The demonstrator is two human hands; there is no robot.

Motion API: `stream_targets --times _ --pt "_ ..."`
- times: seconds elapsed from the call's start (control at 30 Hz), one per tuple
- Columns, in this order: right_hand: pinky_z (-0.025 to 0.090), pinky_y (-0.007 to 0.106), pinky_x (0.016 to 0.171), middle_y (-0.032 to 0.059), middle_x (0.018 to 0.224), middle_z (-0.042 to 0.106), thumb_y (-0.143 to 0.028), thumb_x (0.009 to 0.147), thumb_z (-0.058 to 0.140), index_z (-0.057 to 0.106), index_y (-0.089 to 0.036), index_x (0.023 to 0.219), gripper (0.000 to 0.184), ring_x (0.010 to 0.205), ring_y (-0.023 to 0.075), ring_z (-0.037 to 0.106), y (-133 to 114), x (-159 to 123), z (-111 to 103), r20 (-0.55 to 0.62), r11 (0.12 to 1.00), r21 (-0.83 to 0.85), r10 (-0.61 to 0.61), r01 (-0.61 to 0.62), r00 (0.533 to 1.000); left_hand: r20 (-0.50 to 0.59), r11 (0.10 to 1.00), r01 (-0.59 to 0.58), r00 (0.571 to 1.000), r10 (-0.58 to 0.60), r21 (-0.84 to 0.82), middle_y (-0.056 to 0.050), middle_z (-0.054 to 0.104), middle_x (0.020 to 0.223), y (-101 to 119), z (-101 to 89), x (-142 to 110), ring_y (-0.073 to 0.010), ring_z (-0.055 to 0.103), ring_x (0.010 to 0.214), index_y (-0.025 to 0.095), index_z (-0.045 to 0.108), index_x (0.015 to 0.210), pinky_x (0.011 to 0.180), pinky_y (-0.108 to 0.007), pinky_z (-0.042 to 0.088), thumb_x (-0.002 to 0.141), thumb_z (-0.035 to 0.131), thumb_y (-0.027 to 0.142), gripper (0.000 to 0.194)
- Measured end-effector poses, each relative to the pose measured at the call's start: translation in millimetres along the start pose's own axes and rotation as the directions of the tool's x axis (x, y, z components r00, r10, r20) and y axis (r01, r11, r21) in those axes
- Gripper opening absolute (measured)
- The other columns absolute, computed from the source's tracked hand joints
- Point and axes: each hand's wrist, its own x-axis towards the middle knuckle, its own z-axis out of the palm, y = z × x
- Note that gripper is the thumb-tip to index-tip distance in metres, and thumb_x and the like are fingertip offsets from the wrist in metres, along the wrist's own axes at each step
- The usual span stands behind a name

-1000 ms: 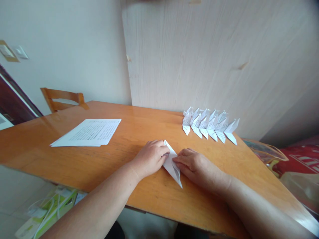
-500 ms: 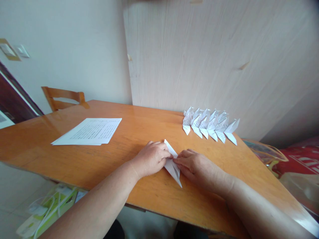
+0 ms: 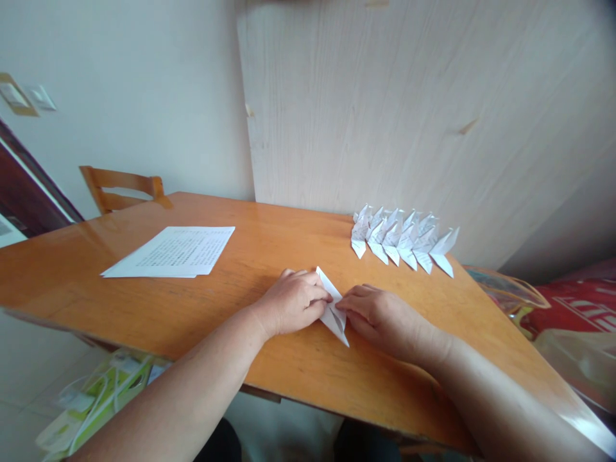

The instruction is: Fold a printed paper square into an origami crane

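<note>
Toward the near edge of the desk [image 3: 269, 250], the folded paper [image 3: 332, 316] lies between left hand [image 3: 292, 301] and right hand [image 3: 382, 317], equally close. Both hands' fingers grip its opposite sides; its long axis slants far-left.

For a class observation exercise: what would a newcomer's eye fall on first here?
Probably the folded white paper between the left grip and right grip, both touching it on the table. Next come the rows of folded papers at the table's back right, then the printed sheets on the left.
</note>
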Motion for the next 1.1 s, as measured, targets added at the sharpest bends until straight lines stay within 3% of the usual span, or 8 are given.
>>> stream_targets --times 0.17,0.3,0.7,1.1 --pt "0.048 0.030 0.077 0.0060 0.090 0.069 -0.014 0.093 0.054 0.073 -0.020 0.099 0.021 0.086 0.0188 0.063 -2 -1 -10 -0.053 0.998 0.043 0.041 -0.039 0.998 0.025 1.000 0.021 0.999 -0.021 -0.012 -0.003 0.065 0.107 7 -4.7 -1 -0.0249 0.058 0.108 0.032 0.073 0.105 0.090 -0.039 0.040 0.090 0.061 0.037 0.020" --pt "0.047 0.029 0.074 0.0051 0.087 0.069 -0.014 0.091 0.056 0.073 -0.019 0.095 0.018 0.081 0.0176 0.063 -6 -1 -13 -0.054 0.994 0.082 0.074 -0.069 0.996 0.046 0.998 0.063 0.997 -0.062 -0.003 -0.004 0.063 0.112 12 -6.0 -2 -0.0283 0.057 0.110 0.031 0.071 0.106 0.091 -0.042 0.040 0.081 0.069 0.040 0.027" --pt "0.044 0.027 0.071 0.0036 0.083 0.068 -0.018 0.092 0.055 0.071 -0.019 0.087 0.016 0.075 0.0153 0.062 -5 1 -5 0.007 0.993 0.075 0.087 -0.087 0.996 0.101 0.991 0.114 0.987 -0.122 0.076 -0.006 0.059 0.122 25 -5.8 -4 -0.0332 0.052 0.114 0.029 0.060 0.114 0.091 -0.047 0.040 0.076 0.067 0.053 0.046" --pt "0.044 0.027 0.073 0.0040 0.083 0.066 -0.018 0.093 0.054 0.070 -0.018 0.086 0.018 0.077 0.0155 0.061 -7 3 -7 0.036 0.994 0.050 0.098 -0.100 0.995 0.118 0.981 0.161 0.978 -0.173 0.110 -0.012 0.055 0.131 34 -5.1 -4 -0.0365 0.048 0.120 0.026 0.056 0.112 0.092 -0.049 0.040 0.073 0.065 0.054 0.050"
